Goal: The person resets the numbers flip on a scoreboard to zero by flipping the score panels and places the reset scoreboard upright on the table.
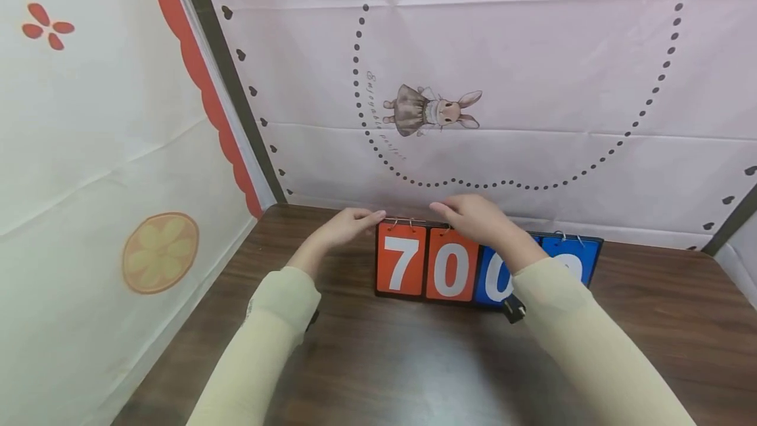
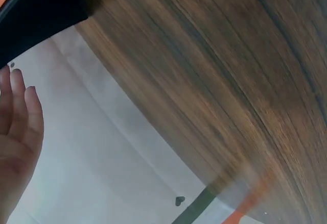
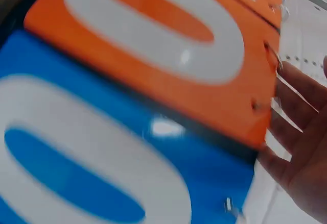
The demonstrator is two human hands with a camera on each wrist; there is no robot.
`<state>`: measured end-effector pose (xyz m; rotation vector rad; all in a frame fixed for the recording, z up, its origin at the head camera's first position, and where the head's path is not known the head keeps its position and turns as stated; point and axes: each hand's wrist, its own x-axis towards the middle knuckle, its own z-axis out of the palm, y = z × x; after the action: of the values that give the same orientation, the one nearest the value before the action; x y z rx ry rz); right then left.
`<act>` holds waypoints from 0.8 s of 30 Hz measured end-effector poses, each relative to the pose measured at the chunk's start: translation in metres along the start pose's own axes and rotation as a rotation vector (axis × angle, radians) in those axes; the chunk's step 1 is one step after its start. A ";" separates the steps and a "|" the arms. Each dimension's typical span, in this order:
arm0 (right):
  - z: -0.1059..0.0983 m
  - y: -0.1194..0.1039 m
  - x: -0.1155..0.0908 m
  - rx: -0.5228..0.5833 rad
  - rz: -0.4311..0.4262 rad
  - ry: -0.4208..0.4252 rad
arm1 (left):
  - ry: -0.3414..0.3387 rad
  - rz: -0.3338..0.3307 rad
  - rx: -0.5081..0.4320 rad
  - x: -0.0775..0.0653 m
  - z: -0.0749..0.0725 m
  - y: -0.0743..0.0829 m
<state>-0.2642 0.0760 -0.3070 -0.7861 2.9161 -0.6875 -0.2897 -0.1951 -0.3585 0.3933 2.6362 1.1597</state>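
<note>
A flip scoreboard [image 1: 452, 261] stands on the table, its numbered cards hung from metal rings along the top edge. The orange cards read 7 and 0. Of the two blue cards, one shows 0 and the other is partly covered by the right forearm. My left hand [image 1: 349, 225] is at the scoreboard's top left corner; in the left wrist view its straight fingers [image 2: 19, 106] reach the black back. My right hand [image 1: 476, 219] is over the top edge near the middle. In the right wrist view its extended fingers [image 3: 299, 99] lie behind the rings of the orange 0 card.
The brown wooden table [image 1: 378, 360] extends in front of the scoreboard. Close behind it hangs a pale cloth [image 1: 532, 71] printed with a rabbit and dotted lines. Another cloth [image 1: 89, 137], with a red scalloped border, hangs along the left side.
</note>
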 end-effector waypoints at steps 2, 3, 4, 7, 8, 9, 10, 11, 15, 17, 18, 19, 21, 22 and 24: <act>0.005 -0.002 0.007 0.035 0.032 -0.059 | 0.016 -0.008 -0.031 0.000 0.003 0.002; 0.008 -0.003 0.009 0.051 0.049 -0.087 | 0.020 -0.016 -0.043 0.000 0.004 0.003; 0.011 -0.002 0.011 0.060 0.064 -0.107 | 0.020 -0.024 -0.051 -0.001 0.005 0.005; 0.017 0.002 0.015 0.087 0.113 -0.143 | 0.002 -0.041 -0.053 -0.001 0.006 0.008; 0.018 0.003 0.016 0.091 0.132 -0.150 | -0.006 -0.047 -0.050 -0.002 0.006 0.009; 0.019 0.005 0.017 0.096 0.150 -0.155 | -0.013 -0.051 -0.043 -0.002 0.006 0.010; 0.020 0.006 0.017 0.098 0.167 -0.161 | -0.021 -0.053 -0.035 -0.002 0.006 0.010; 0.021 0.006 0.017 0.097 0.181 -0.167 | -0.027 -0.058 -0.028 -0.002 0.007 0.011; 0.022 0.007 0.017 0.093 0.207 -0.185 | -0.050 -0.086 -0.006 -0.002 0.008 0.009; 0.022 0.006 0.017 0.103 0.217 -0.184 | -0.063 -0.095 -0.003 -0.003 0.009 0.009; 0.022 0.007 0.016 0.106 0.219 -0.184 | -0.070 -0.096 -0.007 -0.003 0.010 0.009; 0.022 0.007 0.016 0.112 0.227 -0.183 | -0.076 -0.093 -0.008 -0.003 0.010 0.009; 0.022 0.008 0.016 0.122 0.237 -0.180 | -0.083 -0.087 -0.013 -0.002 0.011 0.010; 0.022 0.008 0.016 0.127 0.238 -0.179 | -0.081 -0.085 -0.014 -0.002 0.012 0.010; 0.023 0.009 0.016 0.133 0.239 -0.176 | -0.079 -0.085 -0.023 -0.002 0.012 0.011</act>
<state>-0.2790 0.0660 -0.3300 -0.4505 2.7108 -0.7379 -0.2820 -0.1807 -0.3583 0.3122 2.5438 1.1232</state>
